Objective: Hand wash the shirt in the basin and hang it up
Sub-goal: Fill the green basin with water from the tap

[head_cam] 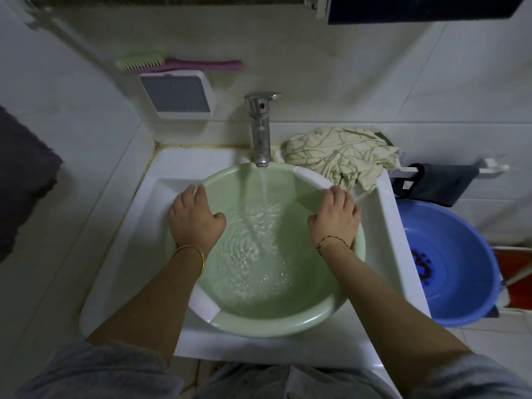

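Head view: the fingers (190, 194) of the left hand (195, 217) and right hand (335, 216) curl over opposite sides of the rim, thumbs inside, gripping the green basin (259, 326) in the sink (138, 254). The tap (260, 131) runs into it, and it is partly filled. The shirt (339, 154) lies crumpled on the sink's back right corner, not yet in the water. Soaking, washing, wringing and hanging all look to be left.

It was probably a home washroom: white-tiled walls (374, 82), a white sink (387, 217) with a chrome tap (260, 131), a scrubbing brush (161, 62), a blue tub (460, 254) beside it.
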